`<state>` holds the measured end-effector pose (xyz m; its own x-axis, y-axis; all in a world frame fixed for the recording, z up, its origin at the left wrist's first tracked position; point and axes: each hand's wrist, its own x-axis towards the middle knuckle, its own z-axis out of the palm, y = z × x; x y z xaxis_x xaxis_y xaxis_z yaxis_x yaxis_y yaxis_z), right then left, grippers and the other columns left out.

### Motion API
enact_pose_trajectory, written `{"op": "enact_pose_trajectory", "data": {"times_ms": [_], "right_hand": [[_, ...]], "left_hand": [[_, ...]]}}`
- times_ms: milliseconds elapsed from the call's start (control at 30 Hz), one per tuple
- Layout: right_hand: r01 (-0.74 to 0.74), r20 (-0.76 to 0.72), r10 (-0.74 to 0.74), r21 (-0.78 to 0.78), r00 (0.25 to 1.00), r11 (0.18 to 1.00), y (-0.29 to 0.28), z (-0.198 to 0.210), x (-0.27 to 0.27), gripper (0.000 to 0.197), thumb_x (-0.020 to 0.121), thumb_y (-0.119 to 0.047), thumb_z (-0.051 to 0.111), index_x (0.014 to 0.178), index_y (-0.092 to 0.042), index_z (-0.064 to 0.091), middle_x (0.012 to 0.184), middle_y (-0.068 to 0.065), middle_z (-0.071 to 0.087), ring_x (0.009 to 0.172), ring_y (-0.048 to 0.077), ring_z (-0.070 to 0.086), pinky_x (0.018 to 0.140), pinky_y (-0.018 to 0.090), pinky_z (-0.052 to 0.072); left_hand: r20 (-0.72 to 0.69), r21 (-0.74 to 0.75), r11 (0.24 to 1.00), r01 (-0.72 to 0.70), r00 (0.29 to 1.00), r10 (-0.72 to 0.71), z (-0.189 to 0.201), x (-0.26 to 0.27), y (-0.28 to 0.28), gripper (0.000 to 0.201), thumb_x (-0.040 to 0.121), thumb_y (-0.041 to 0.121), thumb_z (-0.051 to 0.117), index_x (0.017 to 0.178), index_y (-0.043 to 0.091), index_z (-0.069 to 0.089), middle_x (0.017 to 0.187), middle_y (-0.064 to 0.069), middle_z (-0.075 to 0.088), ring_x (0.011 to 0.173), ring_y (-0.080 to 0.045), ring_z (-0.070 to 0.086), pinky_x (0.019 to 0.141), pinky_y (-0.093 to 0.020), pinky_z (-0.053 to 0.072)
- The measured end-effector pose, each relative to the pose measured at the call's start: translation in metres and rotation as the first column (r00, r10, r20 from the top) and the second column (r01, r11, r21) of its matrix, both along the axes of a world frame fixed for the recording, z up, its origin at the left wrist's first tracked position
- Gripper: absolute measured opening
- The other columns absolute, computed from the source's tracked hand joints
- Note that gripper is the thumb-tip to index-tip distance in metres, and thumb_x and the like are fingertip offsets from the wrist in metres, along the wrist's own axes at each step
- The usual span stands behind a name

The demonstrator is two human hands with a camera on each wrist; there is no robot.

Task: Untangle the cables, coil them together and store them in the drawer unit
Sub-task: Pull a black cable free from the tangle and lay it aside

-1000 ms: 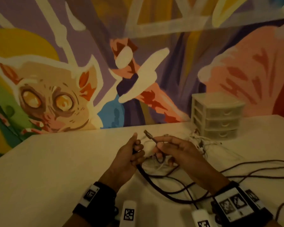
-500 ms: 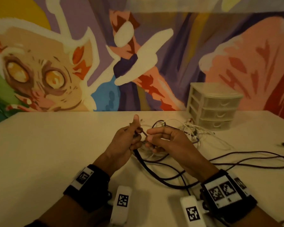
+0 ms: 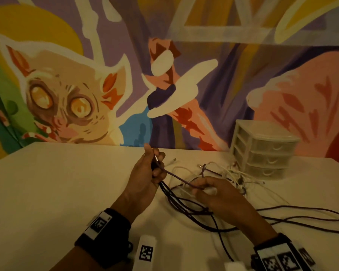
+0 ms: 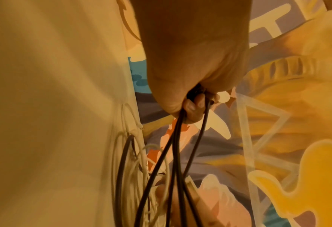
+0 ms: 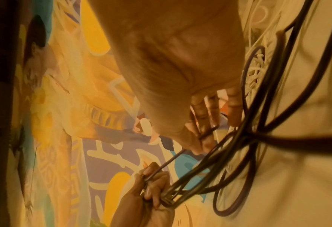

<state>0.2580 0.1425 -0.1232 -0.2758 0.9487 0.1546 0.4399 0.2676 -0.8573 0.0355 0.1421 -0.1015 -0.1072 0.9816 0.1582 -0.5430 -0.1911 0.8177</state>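
Head cam: left hand [image 3: 145, 178] fists the gathered dark cable [image 3: 186, 209] ends as an anchor, so right hand [image 3: 215, 194] can pinch-slide one strand [image 3: 176, 176] taut.

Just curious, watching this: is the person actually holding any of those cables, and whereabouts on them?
Left hand grips several dark cable strands bunched near a plug end. Right hand pinches one thin dark strand partway along, stretched between both hands.

Two hands work at mid-frame: a left hand [image 3: 145, 177] and a right hand [image 3: 217, 194]. One drawer unit [image 3: 262, 149] with three drawers stands at the right. Dark cables [image 3: 184, 210] and white cables [image 3: 235, 173] lie tangled at centre; their number cannot be told.
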Motion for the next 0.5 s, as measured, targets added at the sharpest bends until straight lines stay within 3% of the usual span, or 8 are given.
{"op": "enact_pose_trajectory", "data": {"times_ms": [67, 133, 200, 267, 300, 367, 433, 500], "right_hand": [[0.013, 0.058, -0.012, -0.001, 0.998, 1.000, 0.004, -0.004, 0.002, 0.011, 0.093, -0.040, 0.080, 0.103, -0.035, 0.080, 0.107, -0.020, 0.077, 0.104, -0.008, 0.067, 0.094, 0.012, 0.049], [0.088, 0.077, -0.094, 0.075, 0.993, 0.993, 0.005, -0.003, 0.003, 0.006, 0.097, -0.034, 0.075, 0.102, -0.035, 0.077, 0.106, -0.020, 0.073, 0.102, -0.004, 0.065, 0.084, 0.008, 0.045], [0.218, 0.039, -0.230, 0.196, 0.972, 0.956, 0.009, -0.002, 0.007, 0.003, 0.099, -0.035, 0.071, 0.102, -0.037, 0.072, 0.113, -0.021, 0.063, 0.102, 0.001, 0.062, 0.086, 0.019, 0.051], [0.309, 0.012, -0.321, 0.238, 0.947, 0.921, 0.010, -0.002, 0.009, 0.018, 0.095, -0.057, 0.068, 0.105, -0.043, 0.066, 0.126, -0.014, 0.047, 0.110, 0.014, 0.063, 0.093, 0.042, 0.059], [0.334, 0.019, -0.347, 0.220, 0.938, 0.916, 0.009, -0.002, 0.011, 0.030, 0.090, -0.071, 0.063, 0.107, -0.046, 0.064, 0.131, -0.010, 0.041, 0.112, 0.021, 0.064, 0.093, 0.048, 0.060], [0.336, -0.009, -0.338, 0.130, 0.941, 0.933, 0.009, -0.001, 0.012, 0.045, 0.083, -0.083, 0.059, 0.108, -0.047, 0.064, 0.133, -0.002, 0.051, 0.105, 0.022, 0.068, 0.090, 0.047, 0.062], [0.241, -0.224, -0.239, -0.018, 0.945, 0.970, 0.007, 0.006, 0.009, 0.031, 0.092, -0.062, 0.069, 0.109, -0.036, 0.071, 0.118, 0.002, 0.073, 0.098, 0.016, 0.074, 0.091, 0.040, 0.063], [0.124, -0.492, -0.174, -0.133, 0.853, 0.983, 0.007, 0.014, 0.005, 0.014, 0.099, -0.029, 0.072, 0.111, -0.024, 0.077, 0.115, 0.001, 0.080, 0.110, 0.016, 0.075, 0.107, 0.043, 0.057]], "left_hand": [[0.038, 0.011, 1.000, -0.005, 0.999, 0.005, 0.003, -0.004, 0.000, 0.040, 0.109, 0.054, 0.040, 0.088, 0.021, 0.053, 0.079, 0.004, 0.051, 0.055, -0.007, 0.029, 0.051, -0.020, 0.026], [0.078, 0.004, 1.000, 0.008, 0.997, -0.008, 0.003, -0.006, -0.001, 0.040, 0.109, 0.053, 0.041, 0.087, 0.022, 0.052, 0.077, 0.004, 0.050, 0.055, -0.007, 0.032, 0.051, -0.020, 0.028], [0.101, 0.001, 1.000, 0.027, 0.995, -0.027, 0.004, -0.006, -0.001, 0.039, 0.109, 0.052, 0.043, 0.086, 0.022, 0.052, 0.077, 0.004, 0.048, 0.057, -0.007, 0.033, 0.053, -0.021, 0.028], [0.127, 0.011, 0.999, 0.048, 0.991, -0.049, 0.005, -0.005, -0.002, 0.039, 0.109, 0.051, 0.044, 0.085, 0.022, 0.052, 0.076, 0.004, 0.046, 0.058, -0.008, 0.035, 0.053, -0.022, 0.028], [0.141, 0.012, 0.998, 0.059, 0.988, -0.060, 0.005, -0.004, -0.003, 0.039, 0.109, 0.051, 0.045, 0.084, 0.022, 0.052, 0.075, 0.004, 0.045, 0.059, -0.008, 0.036, 0.054, -0.022, 0.028], [0.151, 0.002, 0.997, 0.081, 0.985, -0.080, 0.005, -0.002, -0.004, 0.039, 0.109, 0.050, 0.046, 0.083, 0.022, 0.052, 0.073, 0.004, 0.043, 0.061, -0.007, 0.038, 0.055, -0.022, 0.028], [0.150, -0.014, 0.995, 0.098, 0.984, -0.095, 0.005, 0.000, -0.004, 0.039, 0.108, 0.050, 0.047, 0.081, 0.022, 0.052, 0.072, 0.004, 0.041, 0.062, -0.008, 0.038, 0.054, -0.023, 0.027], [0.154, -0.041, 0.994, 0.106, 0.983, -0.099, 0.005, 0.001, -0.005, 0.041, 0.108, 0.050, 0.048, 0.077, 0.022, 0.050, 0.069, 0.005, 0.038, 0.060, -0.009, 0.035, 0.052, -0.024, 0.029]]}}
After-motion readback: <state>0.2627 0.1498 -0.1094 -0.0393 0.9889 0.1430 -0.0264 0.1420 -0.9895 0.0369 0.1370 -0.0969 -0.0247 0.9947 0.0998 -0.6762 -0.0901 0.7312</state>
